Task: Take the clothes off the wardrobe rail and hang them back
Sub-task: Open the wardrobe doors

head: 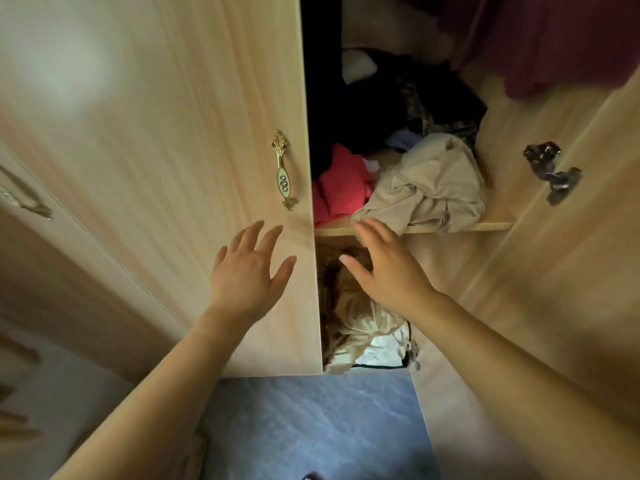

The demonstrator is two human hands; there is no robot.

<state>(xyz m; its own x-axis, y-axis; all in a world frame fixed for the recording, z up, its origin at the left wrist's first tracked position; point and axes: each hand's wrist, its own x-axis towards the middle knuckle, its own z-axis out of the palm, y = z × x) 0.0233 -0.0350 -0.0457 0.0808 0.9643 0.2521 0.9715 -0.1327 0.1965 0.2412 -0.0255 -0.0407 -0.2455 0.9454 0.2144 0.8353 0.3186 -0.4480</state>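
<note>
Here, both hands spread, empty | left hand [250,271] on door [156,133] | right hand [384,268] near beige garment [429,188]

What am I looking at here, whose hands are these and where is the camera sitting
There is no machine here. A person wears one wide-angle camera on the head, looking forward and down, so the two bare arms reaching in from the bottom are their own. The left hand is spread open over the closed wardrobe door, below its brass handle. The right hand reaches into the open side, fingers near the shelf edge. Neither hand holds anything. On the shelf lie a crumpled beige garment, a pink one and dark clothes. Below it is more bundled fabric. A maroon garment hangs at top right. The rail itself is out of view.
</note>
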